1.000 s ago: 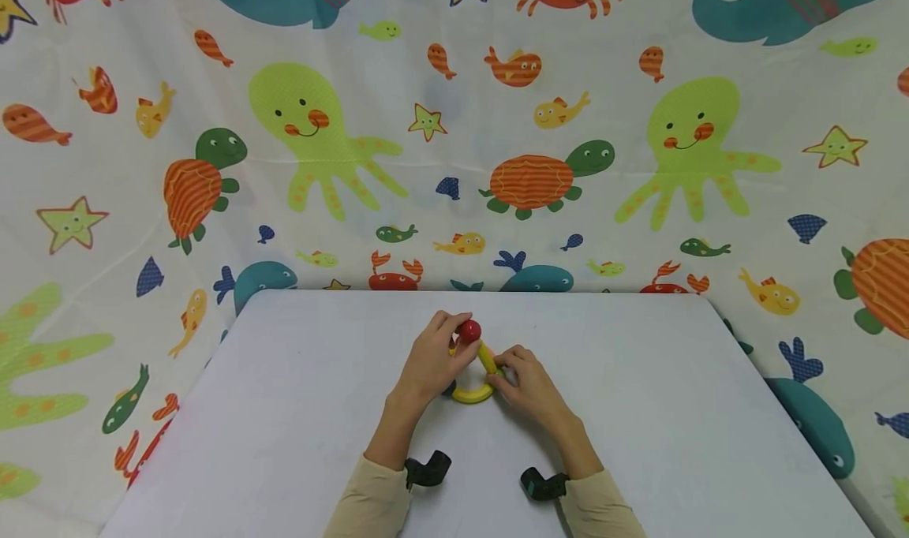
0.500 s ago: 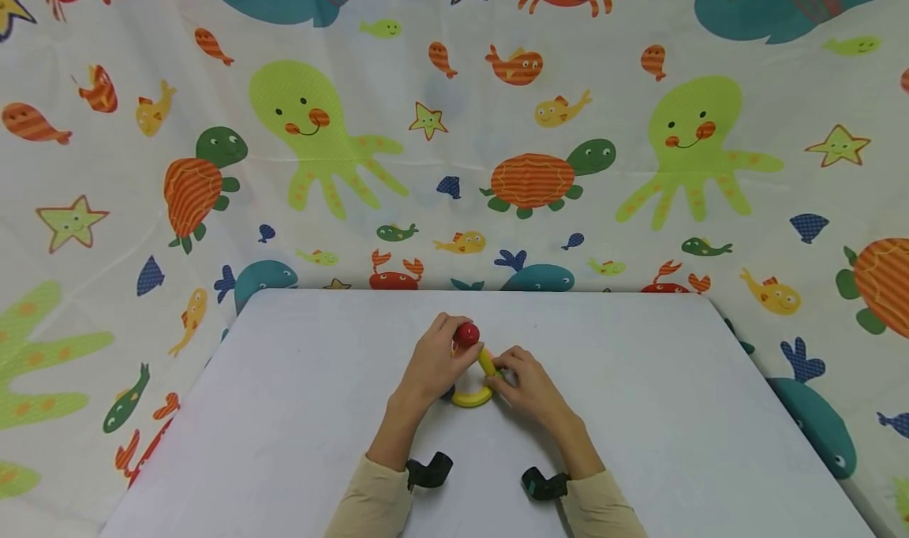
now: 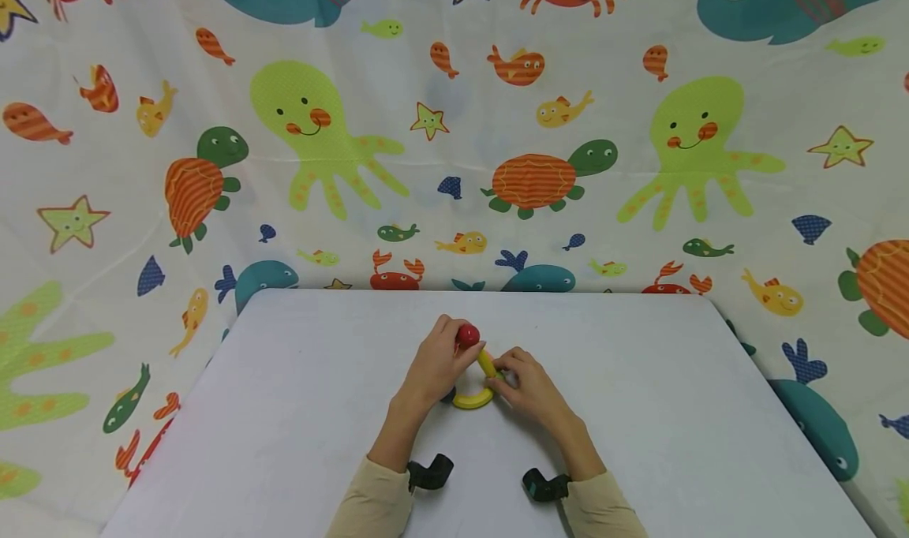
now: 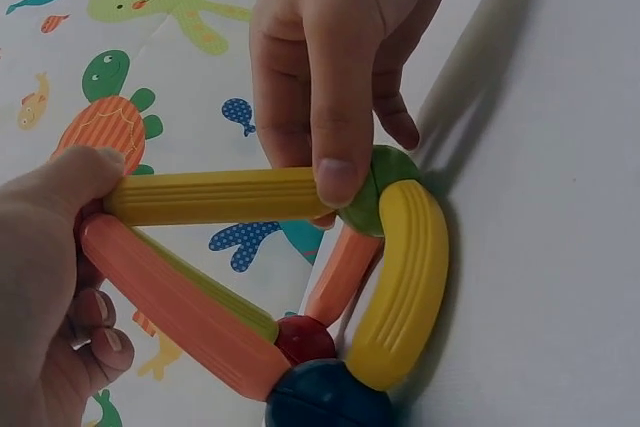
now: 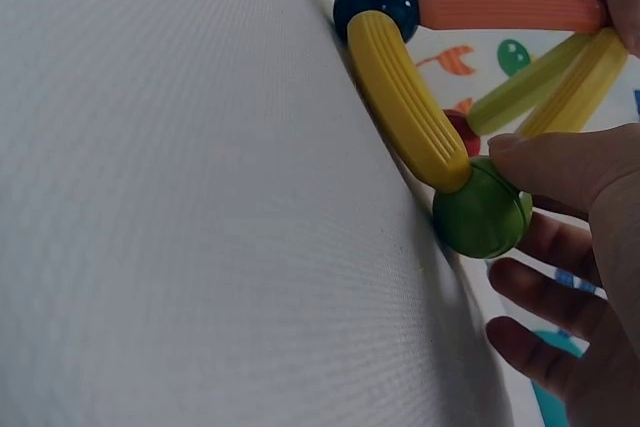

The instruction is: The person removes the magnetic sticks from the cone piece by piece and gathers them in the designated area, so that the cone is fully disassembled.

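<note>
A frame of toy rods and balls stands on the table. My left hand (image 3: 433,363) holds its top, at the red ball (image 3: 467,335). From there a straight yellow rod (image 4: 220,197), an orange rod (image 4: 190,307) and a yellow-green rod (image 4: 215,282) slope down. My right hand (image 3: 529,384) pinches the yellow rod's lower end beside the green ball (image 5: 482,209). A curved yellow rod (image 5: 405,97) joins the green ball to a dark blue ball (image 5: 375,5) along the base. Another red ball (image 4: 305,339) sits at the far base corner, next to a second orange rod (image 4: 345,272).
The white table (image 3: 298,427) extends to both sides of the frame. Behind its back edge hangs a cloth (image 3: 454,159) printed with sea animals. Black wrist cameras (image 3: 430,472) jut inward from both forearms.
The top red ball and my left fingers have shifted slightly left and down in the head view. My right hand keeps its place and its pinch on the yellow rod.
</note>
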The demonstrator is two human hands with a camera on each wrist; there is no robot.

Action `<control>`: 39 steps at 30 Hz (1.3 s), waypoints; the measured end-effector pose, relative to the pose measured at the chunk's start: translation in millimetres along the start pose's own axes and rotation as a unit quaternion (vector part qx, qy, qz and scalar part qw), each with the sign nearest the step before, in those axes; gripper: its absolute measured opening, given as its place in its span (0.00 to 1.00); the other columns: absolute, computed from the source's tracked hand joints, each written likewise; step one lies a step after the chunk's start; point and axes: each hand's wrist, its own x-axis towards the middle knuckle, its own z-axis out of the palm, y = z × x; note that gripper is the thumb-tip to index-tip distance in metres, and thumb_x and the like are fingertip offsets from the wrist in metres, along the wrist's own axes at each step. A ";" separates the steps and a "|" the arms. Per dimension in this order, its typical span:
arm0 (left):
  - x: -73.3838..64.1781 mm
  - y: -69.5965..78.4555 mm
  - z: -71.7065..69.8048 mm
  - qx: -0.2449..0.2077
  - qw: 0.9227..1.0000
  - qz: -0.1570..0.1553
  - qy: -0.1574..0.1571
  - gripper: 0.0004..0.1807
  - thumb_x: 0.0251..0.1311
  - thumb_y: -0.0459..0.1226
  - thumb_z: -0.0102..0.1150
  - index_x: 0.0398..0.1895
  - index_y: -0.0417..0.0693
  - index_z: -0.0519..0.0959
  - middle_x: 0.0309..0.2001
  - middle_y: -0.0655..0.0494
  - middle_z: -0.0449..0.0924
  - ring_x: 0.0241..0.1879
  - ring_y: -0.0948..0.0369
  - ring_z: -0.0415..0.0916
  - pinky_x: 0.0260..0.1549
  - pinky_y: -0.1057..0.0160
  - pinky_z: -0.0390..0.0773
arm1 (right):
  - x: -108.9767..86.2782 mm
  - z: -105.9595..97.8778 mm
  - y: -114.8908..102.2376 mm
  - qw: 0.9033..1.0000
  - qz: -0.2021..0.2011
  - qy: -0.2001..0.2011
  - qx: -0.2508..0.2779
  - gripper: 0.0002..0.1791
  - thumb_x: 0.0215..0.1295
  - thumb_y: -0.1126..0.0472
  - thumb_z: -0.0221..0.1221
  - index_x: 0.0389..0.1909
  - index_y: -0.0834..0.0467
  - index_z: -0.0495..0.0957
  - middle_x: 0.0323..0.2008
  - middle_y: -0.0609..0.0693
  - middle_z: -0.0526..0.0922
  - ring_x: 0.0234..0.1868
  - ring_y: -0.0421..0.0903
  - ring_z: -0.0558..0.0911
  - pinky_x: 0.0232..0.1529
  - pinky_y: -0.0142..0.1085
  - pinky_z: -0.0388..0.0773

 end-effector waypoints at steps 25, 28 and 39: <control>1.0 -2.8 12.0 -0.006 1.000 -0.011 0.024 0.23 0.69 0.50 0.58 0.52 0.39 0.75 0.45 0.50 0.72 0.42 0.60 0.72 0.43 0.63 0.84 | -0.3 0.3 0.2 1.000 -0.003 0.003 0.017 0.11 0.60 0.60 0.70 0.43 0.56 0.85 0.40 0.44 0.79 0.41 0.41 0.75 0.39 0.30 0.74; 1.7 -2.6 11.8 -0.006 0.999 -0.009 0.037 0.23 0.70 0.51 0.57 0.49 0.39 0.75 0.42 0.51 0.72 0.39 0.61 0.71 0.40 0.65 0.83 | -0.2 0.2 -0.2 1.000 0.006 -0.002 0.015 0.12 0.60 0.59 0.70 0.44 0.56 0.85 0.40 0.44 0.78 0.41 0.41 0.75 0.39 0.29 0.74; 3.3 -3.4 4.7 -0.033 0.998 -0.013 0.051 0.23 0.71 0.50 0.55 0.53 0.39 0.74 0.45 0.50 0.72 0.41 0.57 0.74 0.41 0.62 0.84 | -0.3 0.5 -2.9 0.999 0.032 -0.008 0.014 0.12 0.60 0.59 0.70 0.44 0.55 0.85 0.39 0.42 0.78 0.41 0.40 0.75 0.41 0.30 0.76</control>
